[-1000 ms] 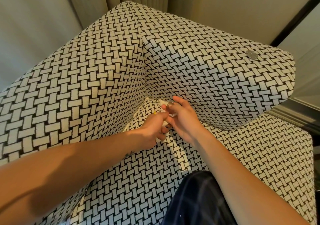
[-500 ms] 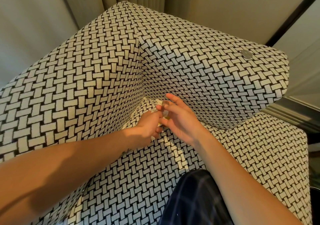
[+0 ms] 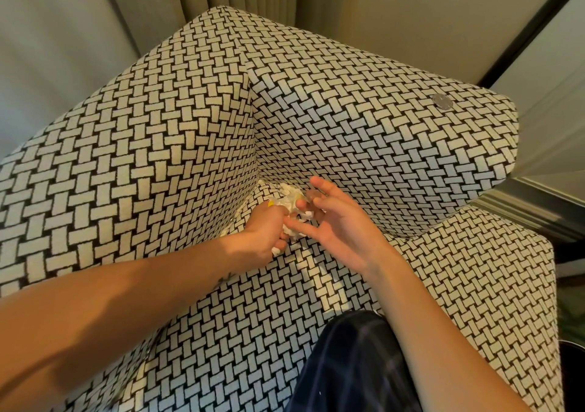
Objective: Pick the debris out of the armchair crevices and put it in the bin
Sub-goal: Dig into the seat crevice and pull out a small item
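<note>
left hand grips crumpled white paper; right hand fingers spread, touching it

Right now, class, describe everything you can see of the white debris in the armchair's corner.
The debris is a crumpled white wad, paper-like, with a small yellow spot at its left edge. It lies at the armchair corner crevice where seat, back and arm meet. The left hand grips it; the right hand touches it with spread fingers.
</note>
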Motion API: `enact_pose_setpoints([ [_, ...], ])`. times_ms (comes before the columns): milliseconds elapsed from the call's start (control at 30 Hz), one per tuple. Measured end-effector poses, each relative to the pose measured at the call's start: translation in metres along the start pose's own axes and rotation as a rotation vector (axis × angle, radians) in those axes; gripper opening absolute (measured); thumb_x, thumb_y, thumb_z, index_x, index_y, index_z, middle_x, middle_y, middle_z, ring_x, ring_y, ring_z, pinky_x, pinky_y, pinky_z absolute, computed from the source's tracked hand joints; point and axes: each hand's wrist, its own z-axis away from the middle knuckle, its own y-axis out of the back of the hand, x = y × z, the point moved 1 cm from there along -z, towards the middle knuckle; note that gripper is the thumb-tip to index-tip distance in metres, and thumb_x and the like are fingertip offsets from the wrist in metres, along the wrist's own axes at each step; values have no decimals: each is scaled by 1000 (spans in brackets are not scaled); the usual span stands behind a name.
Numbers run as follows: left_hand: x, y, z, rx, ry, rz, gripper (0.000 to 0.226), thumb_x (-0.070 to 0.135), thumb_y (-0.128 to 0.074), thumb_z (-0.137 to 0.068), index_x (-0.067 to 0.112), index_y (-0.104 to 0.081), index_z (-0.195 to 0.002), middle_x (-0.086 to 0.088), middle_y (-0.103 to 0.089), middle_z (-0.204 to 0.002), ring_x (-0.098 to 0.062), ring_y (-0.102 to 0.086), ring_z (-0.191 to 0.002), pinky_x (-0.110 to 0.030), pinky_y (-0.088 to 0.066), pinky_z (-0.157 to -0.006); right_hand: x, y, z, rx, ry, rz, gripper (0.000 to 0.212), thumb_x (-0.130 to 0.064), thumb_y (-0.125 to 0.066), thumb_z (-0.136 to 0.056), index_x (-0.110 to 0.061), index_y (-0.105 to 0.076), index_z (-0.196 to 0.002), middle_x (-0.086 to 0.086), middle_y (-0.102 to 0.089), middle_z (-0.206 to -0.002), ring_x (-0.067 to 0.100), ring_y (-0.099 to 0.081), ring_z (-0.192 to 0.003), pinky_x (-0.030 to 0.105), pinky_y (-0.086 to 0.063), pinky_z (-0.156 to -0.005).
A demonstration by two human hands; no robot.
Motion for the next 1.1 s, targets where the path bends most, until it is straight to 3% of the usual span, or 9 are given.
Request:
enact_pose_setpoints([
  [300, 9, -4, 19, -94, 79, 72, 18, 11, -40, -102, 18, -55, -109, -5, -57, -85, -11, -44, -52, -18, -26, -34, 1, -4, -1, 70, -25, -40, 31, 7, -49, -95, -3, -59, -123, 14, -59, -98, 21, -62, -89, 30, -58, -82],
  [433, 7, -6, 23, -269, 169, 208, 20, 13, -34, -102, 15, -54, -100, -2, -57, -72, -12, -46, -51, -17, -24, -36, 3, -7, -5, 90, -49, -46, 31, 6, -47, -95, -5, -57, -122, 17, -65, -98, 22, -63, -89, 25, -57, -73],
  [567, 9, -9, 24, -268, 157, 238, 22, 6, -36, -99, 15, -56, -98, 0, -55, -69, -12, -45, -48, -16, -26, -34, 5, -8, -7, 132, -46, -13, 28, 5, -46, -98, -6, -58, -121, 22, -65, -109, 20, -67, -83, 28, -56, -67],
  [667, 7, -9, 26, -242, 99, 152, 20, 5, -39, -98, 14, -55, -105, -2, -51, -72, -10, -44, -51, -17, -29, -37, 4, -8, -5, 144, -10, -23, 27, 6, -47, -100, -6, -59, -121, 21, -62, -115, 24, -70, -99, 28, -59, -73],
  [800, 6, -7, 21, -185, 47, 73, 18, 15, -47, -101, 19, -58, -115, -4, -54, -77, -10, -42, -54, -18, -30, -37, 0, -7, 0, 177, 60, 10, 25, 5, -50, -100, -7, -59, -120, 11, -66, -104, 25, -69, -110, 32, -60, -80],
  [900, 4, -7, 15, -224, 71, 109, 10, 21, -48, -104, 20, -57, -109, -1, -52, -64, -8, -35, -46, -15, -24, -35, -5, -7, 5, 228, 127, 83, 26, 4, -54, -99, -8, -60, -121, 7, -68, -98, 22, -69, -105, 33, -58, -85],
  [1000, 1, -7, 9, -259, 61, 116, 16, 19, -45, -105, 19, -57, -115, 0, -50, -63, -8, -32, -43, -15, -22, -34, -10, -9, 13, 286, 199, 279, 25, 1, -60, -97, -11, -64, -118, 5, -71, -100, 15, -68, -92, 30, -54, -85],
  [1100, 1, -8, 11, -282, 31, 95, 17, 17, -46, -104, 19, -56, -117, 0, -49, -64, -8, -30, -46, -17, -21, -34, -19, -15, 27, 331, 253, 515, 24, -2, -64, -95, -14, -67, -115, 3, -73, -104, 13, -70, -93, 28, -56, -87],
])
